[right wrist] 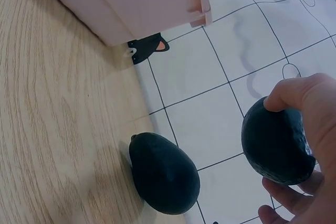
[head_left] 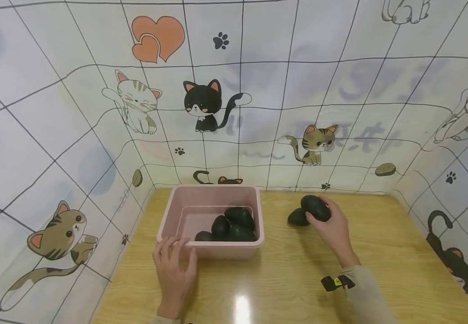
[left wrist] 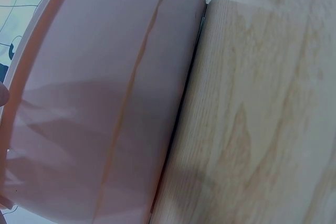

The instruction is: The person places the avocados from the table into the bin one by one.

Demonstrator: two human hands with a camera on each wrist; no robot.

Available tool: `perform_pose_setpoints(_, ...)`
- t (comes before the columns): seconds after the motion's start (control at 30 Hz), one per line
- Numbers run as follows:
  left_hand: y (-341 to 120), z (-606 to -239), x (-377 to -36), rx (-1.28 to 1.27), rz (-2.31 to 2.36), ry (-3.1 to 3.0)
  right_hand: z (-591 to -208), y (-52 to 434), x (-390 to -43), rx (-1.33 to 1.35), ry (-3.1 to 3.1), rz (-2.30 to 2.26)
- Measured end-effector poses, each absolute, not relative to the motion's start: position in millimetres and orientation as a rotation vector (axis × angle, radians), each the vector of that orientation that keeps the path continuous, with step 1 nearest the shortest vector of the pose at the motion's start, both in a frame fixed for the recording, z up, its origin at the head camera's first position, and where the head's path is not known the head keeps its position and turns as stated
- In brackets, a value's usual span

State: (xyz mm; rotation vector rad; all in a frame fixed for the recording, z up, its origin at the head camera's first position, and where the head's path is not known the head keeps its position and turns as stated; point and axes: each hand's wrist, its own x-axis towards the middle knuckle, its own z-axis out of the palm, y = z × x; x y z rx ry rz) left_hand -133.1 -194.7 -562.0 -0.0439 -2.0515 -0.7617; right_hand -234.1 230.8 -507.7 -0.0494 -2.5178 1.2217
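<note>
Dark green avocados point(head_left: 220, 227) lie in the right half of a pink plastic bin point(head_left: 209, 250), several of them. On the bin's near rim rest the fingers of my left hand point(head_left: 175, 270); in the left wrist view the bin's outer wall point(left wrist: 100, 93) fills much of the picture and only a fingertip shows. To the right of the bin my right hand point(head_left: 333, 229) grips one avocado point(head_left: 316, 208) between thumb and fingers, raised off the table. Another avocado point(right wrist: 165, 173) lies on the table beside it, partly hidden in the head view by the held one.
The wooden table point(head_left: 290, 283) runs up to a wall covering point(head_left: 266, 90) with grid lines and cartoon cats at the back and both sides. The bin stands near the back edge, left of centre. A small black device point(head_left: 338, 282) is on my right wrist.
</note>
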Motion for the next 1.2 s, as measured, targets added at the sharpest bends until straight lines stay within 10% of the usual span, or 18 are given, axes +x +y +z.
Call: perform_pose_setpoints(1.2,-195,-561,-130,-0.026,-0.79,-2.132,-497,193,-234,0.082,-2.505,1.285)
